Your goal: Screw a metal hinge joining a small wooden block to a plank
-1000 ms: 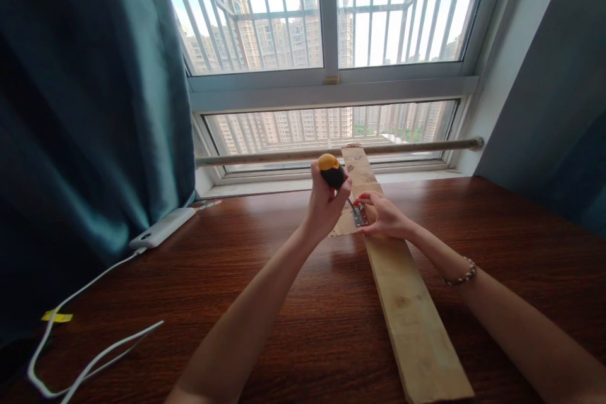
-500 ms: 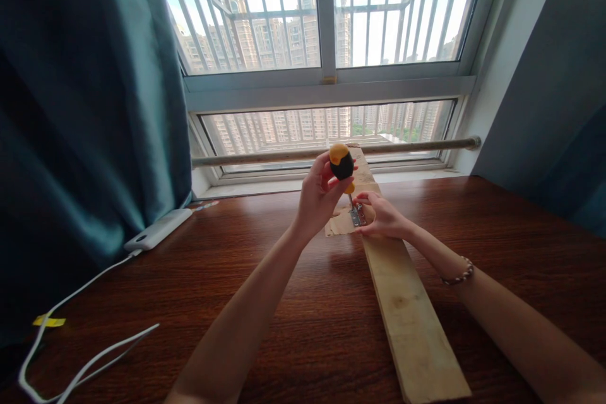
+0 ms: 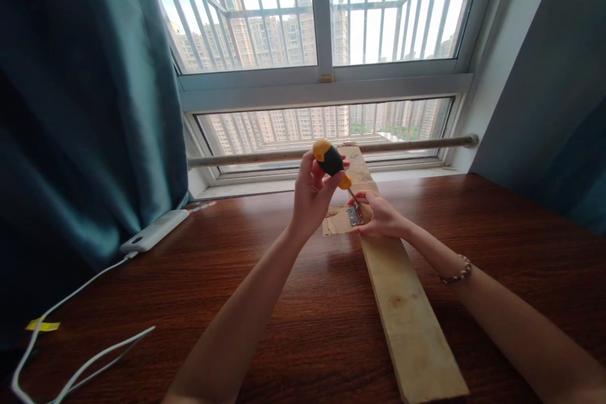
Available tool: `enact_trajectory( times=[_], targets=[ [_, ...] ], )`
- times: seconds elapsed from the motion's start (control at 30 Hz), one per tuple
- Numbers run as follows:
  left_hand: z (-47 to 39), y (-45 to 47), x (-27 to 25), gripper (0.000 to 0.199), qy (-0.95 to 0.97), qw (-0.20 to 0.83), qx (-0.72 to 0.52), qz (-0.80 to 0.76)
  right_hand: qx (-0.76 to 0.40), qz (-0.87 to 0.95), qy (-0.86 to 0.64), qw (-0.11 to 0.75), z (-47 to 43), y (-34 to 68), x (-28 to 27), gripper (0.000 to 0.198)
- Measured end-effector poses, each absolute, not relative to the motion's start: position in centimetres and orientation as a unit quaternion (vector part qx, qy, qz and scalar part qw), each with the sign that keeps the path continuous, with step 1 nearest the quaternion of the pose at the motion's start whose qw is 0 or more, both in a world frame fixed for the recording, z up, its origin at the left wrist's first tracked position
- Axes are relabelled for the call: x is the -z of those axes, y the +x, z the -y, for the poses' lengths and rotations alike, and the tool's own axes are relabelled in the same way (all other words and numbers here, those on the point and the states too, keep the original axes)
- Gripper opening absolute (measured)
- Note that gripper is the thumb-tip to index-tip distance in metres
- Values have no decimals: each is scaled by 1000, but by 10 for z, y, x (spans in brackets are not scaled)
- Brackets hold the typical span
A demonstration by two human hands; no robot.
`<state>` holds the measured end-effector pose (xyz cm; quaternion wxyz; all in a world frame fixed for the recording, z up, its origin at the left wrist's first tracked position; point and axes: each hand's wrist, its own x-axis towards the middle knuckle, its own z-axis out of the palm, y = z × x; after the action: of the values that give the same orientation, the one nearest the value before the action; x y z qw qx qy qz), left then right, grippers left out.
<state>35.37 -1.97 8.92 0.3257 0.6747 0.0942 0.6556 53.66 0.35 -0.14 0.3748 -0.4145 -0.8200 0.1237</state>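
Observation:
My left hand [image 3: 310,196] is wrapped round the black and yellow handle of a screwdriver [image 3: 330,161], whose shaft slants down to the right. Its tip meets the upper part of a metal hinge [image 3: 354,216], where a screw may sit, too small to make out. The hinge lies across a small piece of wood [image 3: 334,222] and a long wooden board [image 3: 409,312]. From the right, my right hand [image 3: 382,216] curves its thumb and fingers about the hinge and presses it on the wood. Part of the hinge hides behind these fingers.
The brown wooden table [image 3: 265,290] ends at a barred window. A metal rail [image 3: 426,144] runs before the glass, near the board's far end. At the left are a dark curtain [image 3: 95,101], a white power bank [image 3: 154,231] and its white cable [image 3: 71,290].
The screwdriver handle has swung left, from nearly upright to a clear slant, and its tip has shifted slightly right on the hinge. My right hand stays at the hinge.

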Motion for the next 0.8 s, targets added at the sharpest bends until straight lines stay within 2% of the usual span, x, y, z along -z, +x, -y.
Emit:
enact_trajectory(
  times=[0.8],
  targets=[
    [21, 353, -90, 31, 681, 315, -650, -119, -132, 820, -409, 377, -1, 536, -2, 69]
  ],
)
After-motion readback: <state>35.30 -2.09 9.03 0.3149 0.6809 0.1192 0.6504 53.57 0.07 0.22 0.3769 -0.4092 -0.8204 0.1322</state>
